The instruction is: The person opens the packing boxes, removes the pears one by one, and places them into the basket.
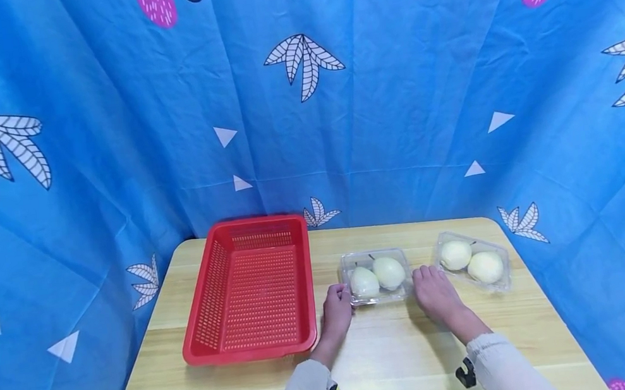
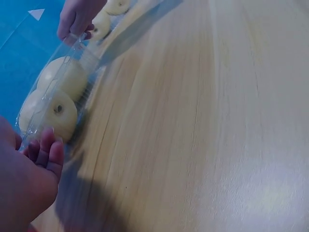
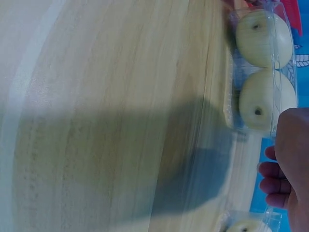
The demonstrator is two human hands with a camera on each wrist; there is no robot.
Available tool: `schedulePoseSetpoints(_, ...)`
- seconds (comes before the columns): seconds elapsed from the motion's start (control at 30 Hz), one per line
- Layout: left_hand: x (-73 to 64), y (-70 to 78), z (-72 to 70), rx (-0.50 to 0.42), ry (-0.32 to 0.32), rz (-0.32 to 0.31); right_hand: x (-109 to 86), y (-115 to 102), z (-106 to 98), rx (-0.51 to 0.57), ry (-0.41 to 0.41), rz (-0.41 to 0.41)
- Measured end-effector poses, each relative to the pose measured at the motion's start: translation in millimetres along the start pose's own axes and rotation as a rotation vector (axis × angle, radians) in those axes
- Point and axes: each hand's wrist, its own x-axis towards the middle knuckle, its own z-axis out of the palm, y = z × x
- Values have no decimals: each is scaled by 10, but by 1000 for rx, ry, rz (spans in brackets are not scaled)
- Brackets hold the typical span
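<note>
Two pale yellow pears [image 1: 389, 273] lie side by side in a clear plastic clamshell box [image 1: 378, 297], its lid down over them. The left hand [image 1: 337, 310] grips the box at its front left corner, fingers curled at the edge in the left wrist view. At the opposite end, the right hand [image 1: 436, 291] pinches the box's right edge with bent fingers [image 3: 276, 185]; its thumb is hidden in the right wrist view. Just beyond the right hand sits a second clear box [image 1: 500, 250], set at a slant, with two more pears [image 1: 485, 267] inside.
A red perforated plastic basket [image 1: 301, 272] stands on the left of the light wooden table [image 1: 387, 365], close to the left hand. Behind the table and along both sides hangs a blue patterned curtain [image 1: 396, 116].
</note>
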Motion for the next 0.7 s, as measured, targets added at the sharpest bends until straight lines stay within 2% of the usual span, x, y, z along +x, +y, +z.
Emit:
schedulePoseSetpoints(0.37, -65, -2, -28, -137, -36, -35, 94, 64, -6, -21, -7, -23)
schedulePoseSetpoints(0.7, -69, -54, -76, -109, -24, -27, 182, 77, -12, -14, -32, -41)
